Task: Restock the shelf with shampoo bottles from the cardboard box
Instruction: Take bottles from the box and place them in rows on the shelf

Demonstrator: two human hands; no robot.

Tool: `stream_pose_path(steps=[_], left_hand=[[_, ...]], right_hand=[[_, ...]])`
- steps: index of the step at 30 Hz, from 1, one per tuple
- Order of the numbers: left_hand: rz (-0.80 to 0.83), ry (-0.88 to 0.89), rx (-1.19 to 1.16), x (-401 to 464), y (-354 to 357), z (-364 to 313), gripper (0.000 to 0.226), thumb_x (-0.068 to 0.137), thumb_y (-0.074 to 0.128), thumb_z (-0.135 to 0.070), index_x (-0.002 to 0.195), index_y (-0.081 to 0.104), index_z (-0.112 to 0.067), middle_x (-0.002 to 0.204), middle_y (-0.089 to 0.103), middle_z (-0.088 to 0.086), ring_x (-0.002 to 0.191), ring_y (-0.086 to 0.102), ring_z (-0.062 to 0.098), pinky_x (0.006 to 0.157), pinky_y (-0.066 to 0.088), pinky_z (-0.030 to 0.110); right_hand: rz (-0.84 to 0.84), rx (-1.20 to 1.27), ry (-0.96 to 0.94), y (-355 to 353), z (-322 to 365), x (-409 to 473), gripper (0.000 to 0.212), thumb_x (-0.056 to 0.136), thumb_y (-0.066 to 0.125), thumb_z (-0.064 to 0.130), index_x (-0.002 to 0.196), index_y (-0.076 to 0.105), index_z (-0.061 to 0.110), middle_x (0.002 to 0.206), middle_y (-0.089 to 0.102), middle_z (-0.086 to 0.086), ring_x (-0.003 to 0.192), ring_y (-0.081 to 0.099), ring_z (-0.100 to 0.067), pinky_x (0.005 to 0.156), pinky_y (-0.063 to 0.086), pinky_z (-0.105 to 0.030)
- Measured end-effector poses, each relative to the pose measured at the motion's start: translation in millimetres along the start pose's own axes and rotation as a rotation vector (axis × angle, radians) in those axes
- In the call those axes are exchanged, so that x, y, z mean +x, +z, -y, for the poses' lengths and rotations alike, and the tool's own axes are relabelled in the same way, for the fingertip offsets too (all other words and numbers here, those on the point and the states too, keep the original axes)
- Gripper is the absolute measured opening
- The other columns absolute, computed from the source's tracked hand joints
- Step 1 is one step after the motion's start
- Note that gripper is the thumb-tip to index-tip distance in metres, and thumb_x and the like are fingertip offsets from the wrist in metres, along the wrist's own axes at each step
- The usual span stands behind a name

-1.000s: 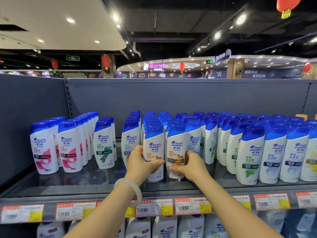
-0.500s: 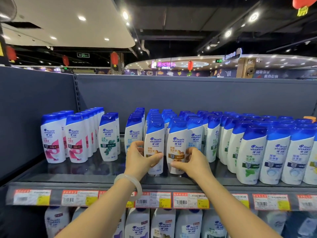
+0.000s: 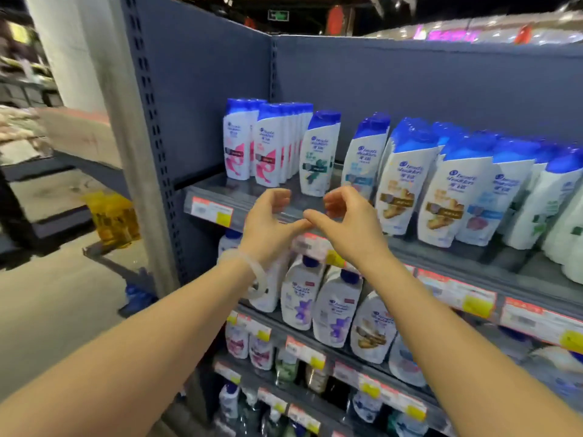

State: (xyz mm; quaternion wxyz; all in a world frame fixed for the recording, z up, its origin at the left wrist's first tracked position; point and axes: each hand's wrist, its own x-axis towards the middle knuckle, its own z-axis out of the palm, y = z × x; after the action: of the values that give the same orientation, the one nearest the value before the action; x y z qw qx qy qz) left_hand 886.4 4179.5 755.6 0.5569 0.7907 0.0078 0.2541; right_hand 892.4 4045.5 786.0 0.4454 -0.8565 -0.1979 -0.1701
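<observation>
The shampoo bottles (image 3: 400, 187) stand upright in rows on the top shelf (image 3: 239, 197), sorted by label: pink at the left end, one green-leaf bottle (image 3: 318, 152) next, then a blue-label one, gold ones and more to the right. No bottle is in either hand. The cardboard box is not in view.

The left hand (image 3: 268, 225) and right hand (image 3: 344, 222) hang just in front of the shelf edge, below the green-leaf bottle, thumbs touching or nearly so. On each the grip is loosely curled and holds nothing, the fingers apart from the thumb as if shaped around a bottle. A pale bangle (image 3: 252, 275) sits on the left wrist.

The step in hand looks like the return to the box for more stock. To do it well, fetch bottles whose label matches a thin row; the green-leaf row shows only one bottle at the front, with bare shelf beside it, so that seems the likeliest slot. Carry each bottle by its body, set it down upright with the label facing out, and slide it back along its own row without knocking the neighbours, which stand close and could topple in a chain.

Lower shelves (image 3: 303, 339) hold larger bottles behind price tags (image 3: 214, 212). The picture is motion-blurred, so the label text is unreadable.
</observation>
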Motion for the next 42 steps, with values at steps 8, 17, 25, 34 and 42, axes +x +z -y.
stream_pose_path(steps=[8, 17, 25, 34, 42], left_hand=[[-0.037, -0.419, 0.290, -59.2, -151.5, 107.3, 0.068, 0.069, 0.082, -0.026, 0.126, 0.047, -0.012, 0.129, 0.052, 0.007, 0.120, 0.050, 0.022, 0.093, 0.043, 0.030], [-0.165, -0.665, 0.264, -121.7, -289.8, 198.0, 0.063, 0.070, 0.080, -0.011, 0.122, 0.046, -0.003, 0.121, 0.048, 0.012, 0.119, 0.046, 0.028, 0.091, 0.041, 0.031], [-0.062, -0.782, 0.398, -126.8, -408.1, 266.7, 0.068, 0.070, 0.081, -0.022, 0.127, 0.046, -0.008, 0.129, 0.050, 0.010, 0.122, 0.048, 0.026, 0.098, 0.041, 0.035], [0.253, -0.918, 0.772, -105.9, -472.4, 344.4, 0.068, 0.074, 0.077, -0.030, 0.132, 0.045, -0.013, 0.134, 0.051, 0.010, 0.119, 0.052, 0.027, 0.097, 0.045, 0.035], [0.673, -0.873, 1.046, -73.0, -482.7, 424.6, 0.069, 0.077, 0.072, -0.036, 0.135, 0.040, -0.017, 0.131, 0.048, 0.009, 0.119, 0.047, 0.027, 0.094, 0.043, 0.036]], right_hand=[[0.489, -0.059, 0.061, 133.9, 13.1, -35.2, 0.046, 0.080, 0.070, 0.030, 0.114, 0.053, 0.003, 0.115, 0.058, -0.011, 0.106, 0.055, -0.027, 0.090, 0.045, -0.037], [0.863, -0.142, 0.090, 304.6, 64.9, -90.9, 0.050, 0.084, 0.065, 0.036, 0.121, 0.046, 0.008, 0.125, 0.053, -0.011, 0.113, 0.052, -0.027, 0.089, 0.043, -0.034], [1.005, -0.143, 0.151, 441.1, 126.0, -117.4, 0.056, 0.086, 0.061, 0.038, 0.129, 0.041, 0.009, 0.132, 0.050, -0.008, 0.115, 0.051, -0.024, 0.083, 0.038, -0.028], [1.091, -0.224, 0.361, 523.3, 92.2, -126.3, 0.053, 0.086, 0.060, 0.040, 0.127, 0.043, 0.011, 0.126, 0.052, -0.008, 0.112, 0.052, -0.024, 0.088, 0.044, -0.033], [1.110, -0.215, 0.515, 607.5, 55.6, -115.6, 0.040, 0.086, 0.061, 0.035, 0.115, 0.046, 0.012, 0.103, 0.056, -0.001, 0.104, 0.052, -0.023, 0.077, 0.035, -0.027]])
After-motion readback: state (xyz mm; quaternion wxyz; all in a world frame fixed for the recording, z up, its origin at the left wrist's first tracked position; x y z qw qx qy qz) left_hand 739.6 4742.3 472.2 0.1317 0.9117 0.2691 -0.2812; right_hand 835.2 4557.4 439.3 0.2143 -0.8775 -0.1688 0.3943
